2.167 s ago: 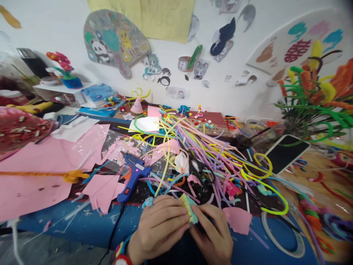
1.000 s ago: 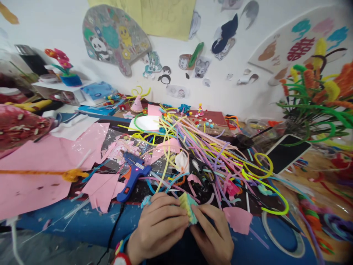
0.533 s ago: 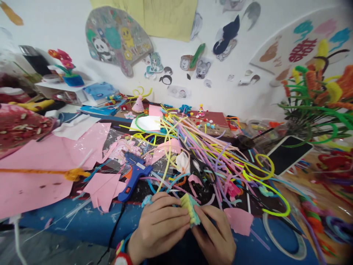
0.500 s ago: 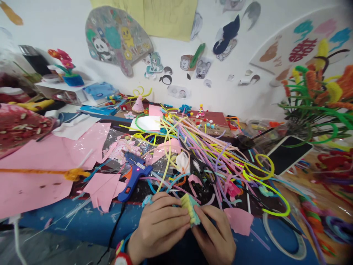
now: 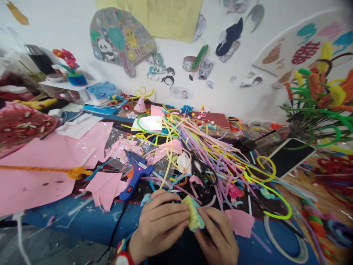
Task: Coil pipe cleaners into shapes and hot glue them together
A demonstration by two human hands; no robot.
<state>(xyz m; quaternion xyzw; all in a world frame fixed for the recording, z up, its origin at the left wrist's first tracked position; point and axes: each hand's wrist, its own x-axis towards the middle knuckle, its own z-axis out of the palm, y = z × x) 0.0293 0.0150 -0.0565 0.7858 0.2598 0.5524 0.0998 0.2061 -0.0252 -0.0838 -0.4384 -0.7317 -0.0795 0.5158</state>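
Note:
Between my two hands, just above the table's front edge, is a small fuzzy craft piece [image 5: 192, 214], ribbed yellow on its left face and pale blue-green along its right side. My left hand [image 5: 162, 217] is closed on its left edge, the fingers laid side by side. From the right, my right hand [image 5: 216, 233] pinches the blue-green side; part of the thumb is hidden. A small blue fuzzy piece [image 5: 145, 199] shows beside my left knuckles. Behind my left hand lies a blue hot glue gun [image 5: 135, 176] with a lit red light.
A loose heap of pastel pipe cleaners [image 5: 204, 143] covers the table's middle. Black scissors [image 5: 205, 173] lie among them. Pink sheets [image 5: 35, 184] spread at left. At right are a phone [image 5: 291, 156], a tape ring [image 5: 286, 241] and a pipe-cleaner bouquet [image 5: 320, 99].
The craft piece has turned slightly, so more of its yellow face shows. Both hands keep hold of it. The whole view has shifted slightly.

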